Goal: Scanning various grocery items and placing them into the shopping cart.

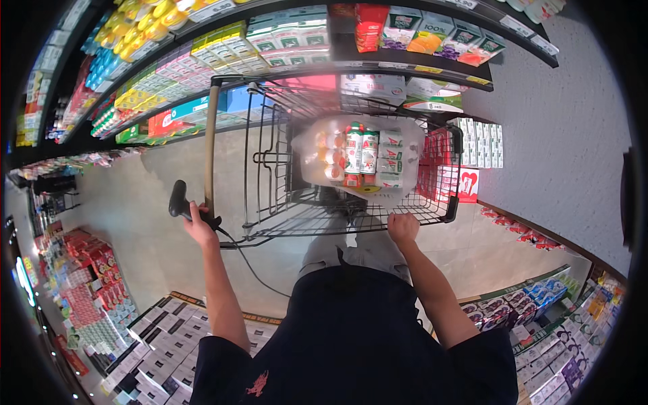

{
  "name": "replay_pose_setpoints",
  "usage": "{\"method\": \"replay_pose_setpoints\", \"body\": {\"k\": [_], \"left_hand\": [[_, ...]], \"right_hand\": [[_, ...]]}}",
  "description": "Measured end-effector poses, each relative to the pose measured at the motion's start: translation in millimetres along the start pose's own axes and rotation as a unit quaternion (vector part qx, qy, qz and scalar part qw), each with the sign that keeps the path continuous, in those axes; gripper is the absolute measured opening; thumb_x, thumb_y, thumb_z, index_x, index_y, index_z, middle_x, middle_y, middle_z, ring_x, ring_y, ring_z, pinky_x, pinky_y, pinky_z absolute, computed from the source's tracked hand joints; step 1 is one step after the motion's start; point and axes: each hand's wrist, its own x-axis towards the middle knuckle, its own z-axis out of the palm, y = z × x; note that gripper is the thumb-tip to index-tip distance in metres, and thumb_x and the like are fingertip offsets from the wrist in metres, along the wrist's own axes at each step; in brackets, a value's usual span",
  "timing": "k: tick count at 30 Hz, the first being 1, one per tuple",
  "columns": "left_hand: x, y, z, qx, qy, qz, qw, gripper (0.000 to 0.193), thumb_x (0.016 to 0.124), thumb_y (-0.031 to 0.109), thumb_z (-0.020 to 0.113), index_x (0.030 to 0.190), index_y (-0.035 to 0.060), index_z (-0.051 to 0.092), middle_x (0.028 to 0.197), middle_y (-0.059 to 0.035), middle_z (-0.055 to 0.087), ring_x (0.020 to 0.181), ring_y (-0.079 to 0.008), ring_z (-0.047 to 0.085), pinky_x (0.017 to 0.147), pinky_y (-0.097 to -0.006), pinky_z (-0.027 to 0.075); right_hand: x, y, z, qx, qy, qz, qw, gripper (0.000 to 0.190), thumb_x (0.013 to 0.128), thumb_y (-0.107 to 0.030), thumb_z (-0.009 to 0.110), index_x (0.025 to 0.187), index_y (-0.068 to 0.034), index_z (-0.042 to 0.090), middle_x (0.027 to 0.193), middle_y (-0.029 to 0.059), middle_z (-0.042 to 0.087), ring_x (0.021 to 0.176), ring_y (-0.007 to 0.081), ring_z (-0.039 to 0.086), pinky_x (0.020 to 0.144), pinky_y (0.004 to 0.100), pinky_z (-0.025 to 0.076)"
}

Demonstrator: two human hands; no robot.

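A black wire shopping cart (pixel 283 234) stands side-on before me. In its basket lies a clear plastic bag (pixel 310 132) with several bottles and cartons, among them a white bottle with a green cap (pixel 355 147). My left hand (pixel 199 226) holds a black handheld device (pixel 178 200) with a cable, beside the end of the cart's tan handle bar (pixel 210 147). Whether it also touches the bar cannot be told. My right hand (pixel 403 228) is closed on the near top rim of the basket, towards its far right corner.
Behind the cart run shelves (pixel 445 66) of drink cartons and bottles. White-and-green cartons (pixel 483 144) stand by a grey wall (pixel 552 131) at the right. Stacked boxes (pixel 172 344) are at the lower left, red packs (pixel 96 258) farther left, and more shelved packs (pixel 506 304) at the lower right.
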Motion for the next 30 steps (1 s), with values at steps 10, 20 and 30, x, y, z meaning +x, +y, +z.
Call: {"method": "replay_pose_setpoints", "body": {"k": [10, 20, 30], "left_hand": [[-5.8, 5.4, 11.3, -0.004, 0.028, -0.014, 0.999, 0.031, 0.086, 0.026, 0.064, 0.099, -0.0001, 0.053, 0.070, -0.0074, 0.058, 0.085, -0.0209, 0.060, 0.073, -0.0341, 0.047], [-0.8, 1.2, 7.5, 0.004, 0.033, -0.006, 0.999, 0.028, 0.084, 0.024, 0.065, 0.096, 0.0005, 0.055, 0.068, -0.0064, 0.056, 0.081, -0.0204, 0.060, 0.072, -0.0334, 0.047], [-5.7, 2.0, 15.2, 0.006, 0.051, 0.001, 0.999, 0.028, 0.083, 0.024, 0.066, 0.096, 0.0020, 0.054, 0.067, -0.0051, 0.054, 0.077, -0.0190, 0.059, 0.071, -0.0321, 0.047]], "right_hand": [[4.4, 6.5, 0.4, 0.050, 0.014, 0.012, 0.999, 0.033, 0.078, -0.028, 0.056, 0.058, -0.004, 0.066, 0.058, 0.0195, 0.059, 0.057, 0.0356, 0.060, 0.054, 0.0467, 0.049], [9.8, 0.5, -13.6, 0.004, -0.106, 0.037, 0.994, 0.038, 0.082, -0.033, 0.049, 0.066, -0.007, 0.070, 0.068, 0.0163, 0.064, 0.067, 0.0331, 0.062, 0.062, 0.0454, 0.051], [18.3, -2.1, -30.1, 0.007, -0.209, 0.059, 0.976, 0.041, 0.083, -0.036, 0.047, 0.073, -0.004, 0.071, 0.075, 0.0178, 0.065, 0.076, 0.0317, 0.064, 0.069, 0.0443, 0.051]]}}
